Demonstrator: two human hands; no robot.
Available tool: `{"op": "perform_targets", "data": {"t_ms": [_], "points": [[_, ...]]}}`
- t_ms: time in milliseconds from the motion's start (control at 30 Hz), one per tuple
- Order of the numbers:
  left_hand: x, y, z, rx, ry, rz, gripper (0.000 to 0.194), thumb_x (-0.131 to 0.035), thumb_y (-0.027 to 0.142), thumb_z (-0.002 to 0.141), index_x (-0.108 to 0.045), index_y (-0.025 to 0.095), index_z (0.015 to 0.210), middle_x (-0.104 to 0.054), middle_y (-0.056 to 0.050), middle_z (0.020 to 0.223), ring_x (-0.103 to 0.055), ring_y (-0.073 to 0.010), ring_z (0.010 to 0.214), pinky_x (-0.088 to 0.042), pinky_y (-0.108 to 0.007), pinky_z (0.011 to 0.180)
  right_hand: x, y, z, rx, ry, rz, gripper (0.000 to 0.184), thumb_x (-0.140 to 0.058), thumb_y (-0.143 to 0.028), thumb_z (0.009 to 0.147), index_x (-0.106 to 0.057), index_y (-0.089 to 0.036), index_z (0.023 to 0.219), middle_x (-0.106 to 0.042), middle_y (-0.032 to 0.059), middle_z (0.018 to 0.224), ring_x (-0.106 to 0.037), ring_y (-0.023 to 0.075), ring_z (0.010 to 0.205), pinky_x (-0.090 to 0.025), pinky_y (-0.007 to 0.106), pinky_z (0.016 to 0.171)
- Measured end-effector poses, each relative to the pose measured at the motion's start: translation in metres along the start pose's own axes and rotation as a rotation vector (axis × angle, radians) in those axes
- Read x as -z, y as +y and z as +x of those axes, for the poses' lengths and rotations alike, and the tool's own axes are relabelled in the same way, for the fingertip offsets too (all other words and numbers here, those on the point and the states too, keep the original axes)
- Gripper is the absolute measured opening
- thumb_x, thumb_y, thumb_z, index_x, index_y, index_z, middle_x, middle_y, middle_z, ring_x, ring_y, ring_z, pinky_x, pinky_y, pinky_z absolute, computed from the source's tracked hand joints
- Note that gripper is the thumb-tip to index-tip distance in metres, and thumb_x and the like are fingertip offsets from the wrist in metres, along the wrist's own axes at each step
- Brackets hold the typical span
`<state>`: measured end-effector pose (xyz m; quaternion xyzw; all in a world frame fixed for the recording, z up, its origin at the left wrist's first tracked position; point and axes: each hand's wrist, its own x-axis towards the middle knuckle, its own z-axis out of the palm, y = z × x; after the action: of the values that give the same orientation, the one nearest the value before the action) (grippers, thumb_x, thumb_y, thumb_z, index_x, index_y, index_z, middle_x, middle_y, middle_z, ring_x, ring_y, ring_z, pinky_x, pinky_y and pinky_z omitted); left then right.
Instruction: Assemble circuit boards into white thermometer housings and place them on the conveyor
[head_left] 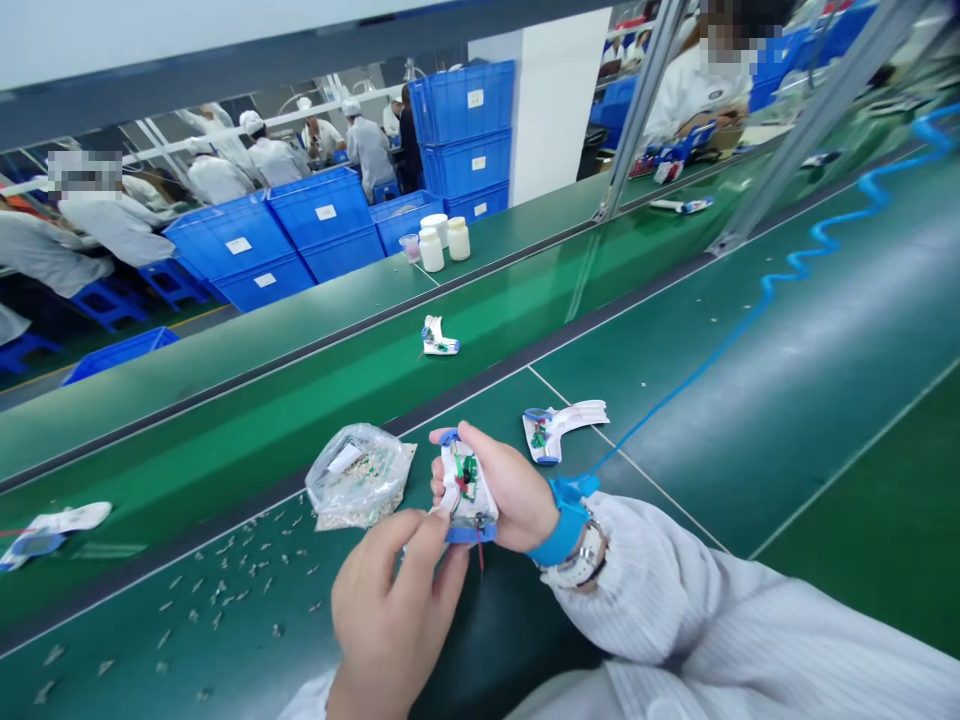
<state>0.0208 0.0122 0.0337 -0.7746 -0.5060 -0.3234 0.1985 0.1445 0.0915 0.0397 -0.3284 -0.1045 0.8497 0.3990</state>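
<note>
My right hand [517, 495], wearing a blue wrist strap [559, 525] and a watch, is wrapped round a white-and-blue plastic device housing [470, 480]. Its open side faces me, showing a small green circuit board [466, 477] and thin wires. A red wire hangs below its blue end. From the lower left, my left hand [397, 600] pinches the housing's lower left edge; whatever small part may sit between the fingertips is hidden. Just beyond lies a clear plastic bag [360, 475] of small metal pieces. Many similar pieces [225, 590] are scattered left of my hands.
Similar housings lie on the bench [562, 430], the green conveyor belt [441, 338] and at far left [56, 530]. A coiled blue cord [817, 235] runs from my strap. White bottles [431, 250], blue crates [465, 110] and people in white coats are beyond the metal posts.
</note>
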Motion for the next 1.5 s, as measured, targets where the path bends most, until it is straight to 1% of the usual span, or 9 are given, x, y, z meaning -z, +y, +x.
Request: {"op": "perform_targets", "data": {"t_ms": [67,167,333,600,733,833,1067,1300,1500], "points": [[0.003,0.002,0.000,-0.005,0.022,0.026,0.014,-0.066,0.013,0.079,-0.061,0.025,0.086,-0.065,0.002,0.066,-0.061,-0.0136,0.058,-0.043,-0.024,0.059,0.001,0.000,0.001,-0.022,-0.001,0.005,0.023,-0.045,-0.037,0.093,-0.055,-0.017,0.089,-0.053,-0.0028,0.052,-0.052,0.0115,0.043,-0.042,0.022,0.046],[0.004,0.003,0.000,-0.057,-0.053,0.004,0.018,-0.060,0.010,0.082,-0.066,0.024,0.074,-0.064,0.002,0.057,-0.060,-0.0118,0.052,-0.041,-0.024,0.055,0.001,0.001,0.003,-0.037,0.006,0.024,0.022,-0.044,-0.036,0.093,-0.055,-0.017,0.089,-0.053,-0.0035,0.052,-0.051,0.0110,0.044,-0.042,0.022,0.048],[0.000,0.001,0.003,-0.179,-0.103,0.023,0.018,-0.060,0.010,0.083,-0.070,0.022,0.091,-0.074,-0.004,0.076,-0.069,-0.0177,0.070,-0.046,-0.026,0.066,-0.001,0.001,0.001,-0.040,0.047,0.011,0.028,-0.043,-0.036,0.094,-0.055,-0.016,0.079,-0.053,-0.0021,0.051,-0.050,0.0100,0.044,-0.039,0.021,0.048],[-0.006,-0.003,0.010,0.047,-0.153,-0.062,0.010,-0.062,0.022,0.082,-0.068,0.020,0.089,-0.074,-0.004,0.081,-0.068,-0.0173,0.069,-0.049,-0.025,0.062,-0.005,0.002,-0.002,0.007,0.085,-0.056,0.024,-0.040,-0.032,0.093,-0.056,-0.017,0.083,-0.055,-0.0017,0.052,-0.049,0.0098,0.044,-0.037,0.020,0.046],[-0.004,0.002,0.009,0.073,-0.220,0.032,0.013,-0.068,0.024,0.077,-0.068,0.018,0.089,-0.072,-0.004,0.071,-0.065,-0.0199,0.055,-0.042,-0.030,0.050,-0.005,0.008,-0.002,0.070,0.099,-0.109,0.015,-0.054,-0.032,0.084,-0.056,-0.017,0.082,-0.054,-0.0037,0.053,-0.046,0.0086,0.044,-0.033,0.020,0.045],[-0.004,0.006,0.008,0.082,-0.268,0.150,0.014,-0.068,0.023,0.076,-0.068,0.016,0.088,-0.070,-0.004,0.067,-0.065,-0.0203,0.054,-0.038,-0.030,0.046,-0.004,0.012,-0.001,0.116,0.099,-0.147,0.020,-0.062,-0.034,0.075,-0.058,-0.017,0.084,-0.053,-0.0051,0.053,-0.044,0.0077,0.043,-0.032,0.020,0.044],[-0.012,0.009,-0.002,0.140,-0.134,0.191,0.021,-0.056,0.015,0.082,-0.063,0.013,0.102,-0.073,-0.006,0.084,-0.069,-0.0176,0.065,-0.044,-0.026,0.052,-0.006,0.013,0.001,0.193,0.109,-0.191,0.031,-0.064,-0.041,0.068,-0.058,-0.018,0.088,-0.053,-0.0062,0.056,-0.044,0.0074,0.046,-0.033,0.021,0.047],[-0.008,0.008,0.001,0.132,-0.220,0.278,0.015,-0.061,0.022,0.082,-0.065,0.017,0.095,-0.072,-0.005,0.078,-0.067,-0.0188,0.059,-0.043,-0.028,0.048,-0.009,0.016,0.002,0.213,0.121,-0.258,0.027,-0.061,-0.040,0.068,-0.057,-0.018,0.084,-0.051,-0.0054,0.057,-0.044,0.0084,0.050,-0.033,0.022,0.048],[-0.017,0.009,-0.003,0.276,-0.176,0.168,0.033,-0.054,0.015,0.080,-0.061,0.010,0.112,-0.073,-0.013,0.092,-0.070,-0.0213,0.070,-0.048,-0.027,0.050,-0.011,0.016,0.003,0.240,0.122,-0.321,0.026,-0.059,-0.042,0.072,-0.055,-0.020,0.084,-0.050,-0.0043,0.064,-0.047,0.0087,0.053,-0.037,0.021,0.049]]}}
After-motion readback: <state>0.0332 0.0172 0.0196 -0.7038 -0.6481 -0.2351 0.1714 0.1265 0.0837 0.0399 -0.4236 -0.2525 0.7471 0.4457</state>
